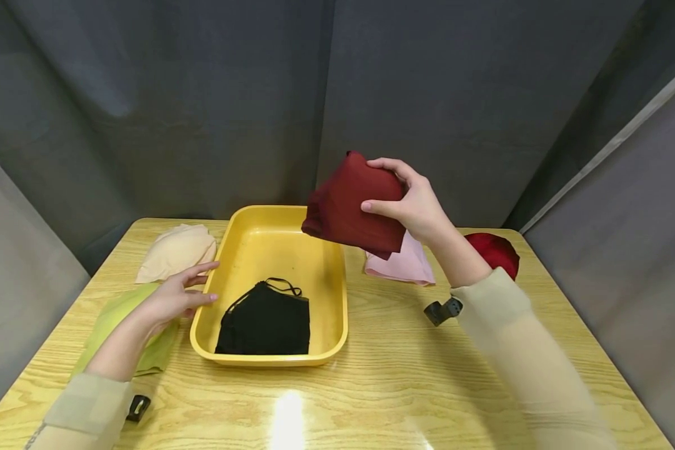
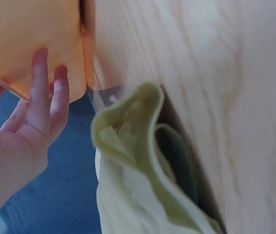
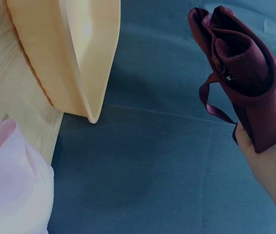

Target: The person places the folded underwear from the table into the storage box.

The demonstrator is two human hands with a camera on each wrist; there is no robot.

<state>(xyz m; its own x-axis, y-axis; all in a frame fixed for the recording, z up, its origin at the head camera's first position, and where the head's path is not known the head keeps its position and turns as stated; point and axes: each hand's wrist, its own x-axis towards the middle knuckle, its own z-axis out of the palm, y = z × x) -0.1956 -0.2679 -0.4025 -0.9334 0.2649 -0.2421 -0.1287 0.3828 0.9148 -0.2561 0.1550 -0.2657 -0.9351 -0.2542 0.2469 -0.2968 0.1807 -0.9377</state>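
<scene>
My right hand point(image 1: 407, 197) grips a folded dark red garment point(image 1: 357, 206) between thumb and fingers, held up over the right back part of a yellow tray point(image 1: 343, 312). In the right wrist view the dark red garment point(image 3: 274, 97) shows rolled layers and a thin strap hanging from it. My left hand point(image 1: 174, 297) is at the tray's left rim, its fingers loosely extended; the left wrist view has the fingers point(image 2: 39, 87) along the orange-looking tray wall point(image 2: 11, 39). Inside the tray's front part lies a folded black garment point(image 1: 267, 322) with thin straps.
Left of the tray lie a cream folded cloth point(image 1: 174, 250) and a yellow-green one point(image 1: 107, 319), the latter partly under my left forearm. On the right are a pink folded cloth point(image 1: 402, 262) and a bright red bundle point(image 1: 497, 250). Grey curtains point(image 1: 202, 112) enclose the table point(image 1: 399, 375).
</scene>
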